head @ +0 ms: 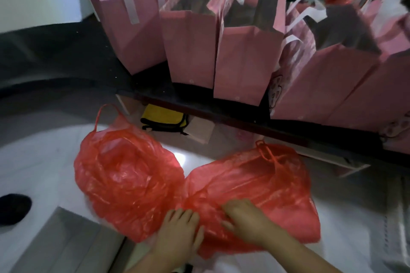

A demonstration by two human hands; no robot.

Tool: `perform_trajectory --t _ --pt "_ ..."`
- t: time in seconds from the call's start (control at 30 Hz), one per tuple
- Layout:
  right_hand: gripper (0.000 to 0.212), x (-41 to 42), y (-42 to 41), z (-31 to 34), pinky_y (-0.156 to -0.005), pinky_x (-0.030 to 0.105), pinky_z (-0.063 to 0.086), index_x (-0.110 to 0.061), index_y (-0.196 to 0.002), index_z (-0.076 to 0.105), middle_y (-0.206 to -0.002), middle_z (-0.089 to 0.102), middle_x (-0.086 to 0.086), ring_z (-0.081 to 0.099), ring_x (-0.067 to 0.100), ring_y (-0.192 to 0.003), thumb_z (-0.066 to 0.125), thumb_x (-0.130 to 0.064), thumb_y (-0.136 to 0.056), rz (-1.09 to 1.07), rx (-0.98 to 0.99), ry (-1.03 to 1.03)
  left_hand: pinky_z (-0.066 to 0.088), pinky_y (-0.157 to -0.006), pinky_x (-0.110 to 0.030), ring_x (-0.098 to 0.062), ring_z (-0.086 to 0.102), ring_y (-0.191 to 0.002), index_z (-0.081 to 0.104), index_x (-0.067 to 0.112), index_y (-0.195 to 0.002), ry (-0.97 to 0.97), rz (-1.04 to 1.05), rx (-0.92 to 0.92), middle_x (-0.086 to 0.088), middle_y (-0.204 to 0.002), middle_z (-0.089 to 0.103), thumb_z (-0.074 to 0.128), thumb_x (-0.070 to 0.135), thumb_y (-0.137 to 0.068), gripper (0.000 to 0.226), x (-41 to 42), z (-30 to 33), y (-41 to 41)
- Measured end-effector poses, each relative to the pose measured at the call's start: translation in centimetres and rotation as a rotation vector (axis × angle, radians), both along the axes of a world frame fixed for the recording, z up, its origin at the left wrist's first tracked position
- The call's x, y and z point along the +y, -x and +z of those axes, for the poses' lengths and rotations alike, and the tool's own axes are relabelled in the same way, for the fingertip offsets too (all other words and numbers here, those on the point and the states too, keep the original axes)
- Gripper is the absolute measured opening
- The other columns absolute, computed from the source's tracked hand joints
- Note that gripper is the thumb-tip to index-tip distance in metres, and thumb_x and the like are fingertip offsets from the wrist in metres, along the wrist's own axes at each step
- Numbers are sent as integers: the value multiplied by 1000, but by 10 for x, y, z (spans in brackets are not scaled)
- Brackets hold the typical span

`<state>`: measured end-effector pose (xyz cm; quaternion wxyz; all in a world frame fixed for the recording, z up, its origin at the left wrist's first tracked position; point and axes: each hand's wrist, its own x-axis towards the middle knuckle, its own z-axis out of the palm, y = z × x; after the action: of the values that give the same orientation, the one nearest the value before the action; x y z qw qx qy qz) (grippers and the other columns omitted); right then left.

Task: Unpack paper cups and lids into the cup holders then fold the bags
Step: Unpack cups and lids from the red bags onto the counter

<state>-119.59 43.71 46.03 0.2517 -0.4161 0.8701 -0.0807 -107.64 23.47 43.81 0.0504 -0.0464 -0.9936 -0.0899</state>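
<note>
Lying on the white glossy floor [44, 162], two red plastic bags occupy the near centre of the view. The right red bag [261, 186] is spread fairly flat, thin and crinkled, its looped handle at the far end. The left red bag [126, 173] sits just beside it, puffed and rumpled, with one thin handle standing up; the two touch where they meet in front of the person. Contents of either bag cannot be determined through the translucent film.

The left hand [179, 232] rests palm down on the junction of the two bags, fingers mostly straight. The right hand [246, 219] lies on the right red bag with fingers bent into the film; whether it pinches the plastic cannot be told.

Beyond the bags, a row of pink paper bags [244, 60] with white flat handles stands upright on a dark ledge [221, 115]. Their tops are open, but the interiors are dark and contents are not visible. The rightmost bags are blurred and cut off by the frame edge. A yellow cloth with black trim [164, 117] lies under the ledge, partly hidden.
</note>
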Motion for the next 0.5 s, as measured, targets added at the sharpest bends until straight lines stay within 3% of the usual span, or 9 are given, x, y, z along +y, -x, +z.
perform_trajectory --t 0.07,0.13,0.2,0.3,0.4,0.5 --pt "23 -3 -10 -7 -82 34 48 -26 -97 61 -100 67 -1 63 24 -98 46 -40 -87 87 77 115 54 -71 -39 -24 68 -81 66 22 -86 -57 244 -114 4 -81 67 47 53 -87 37 4 5 3" --pt "16 -1 -20 -15 -73 30 52 -26 -91 64 -89 66 -3 66 23 -86 53 -36 -86 119 114 156 52 -84 -39 -27 63 -100 60 19 -106 -108 430 -304 -1 -104 66 38 66 -93 54 9 4 13" --pt "26 1 -27 -22 -79 37 51 -24 -96 67 -96 65 2 64 27 -93 46 -37 -90 149 92 106 45 -97 -39 -29 54 -115 48 15 -129 -118 561 -417 -5 -126 55 35 78 -90 75 14 -2 24" --pt "36 5 -32 -25 -92 42 44 -22 -114 64 -113 60 5 57 31 -110 39 -39 -95 202 59 0 39 -103 -42 -37 48 -120 39 12 -130 -284 758 -486 -9 -130 40 49 83 -80 88 23 -5 37" --pt "39 7 -31 -22 -96 39 42 -24 -126 61 -120 58 5 54 29 -115 42 -39 -96 224 9 -11 42 -100 -41 -42 52 -115 44 9 -124 -508 832 -451 -12 -126 38 69 60 -83 70 23 -11 45" --pt "36 13 -27 -16 -92 38 46 -24 -117 64 -115 61 2 57 26 -110 40 -40 -96 194 -17 41 42 -91 -34 -37 58 -99 55 8 -99 -707 830 -300 -12 -109 49 73 25 -87 27 22 -18 50"
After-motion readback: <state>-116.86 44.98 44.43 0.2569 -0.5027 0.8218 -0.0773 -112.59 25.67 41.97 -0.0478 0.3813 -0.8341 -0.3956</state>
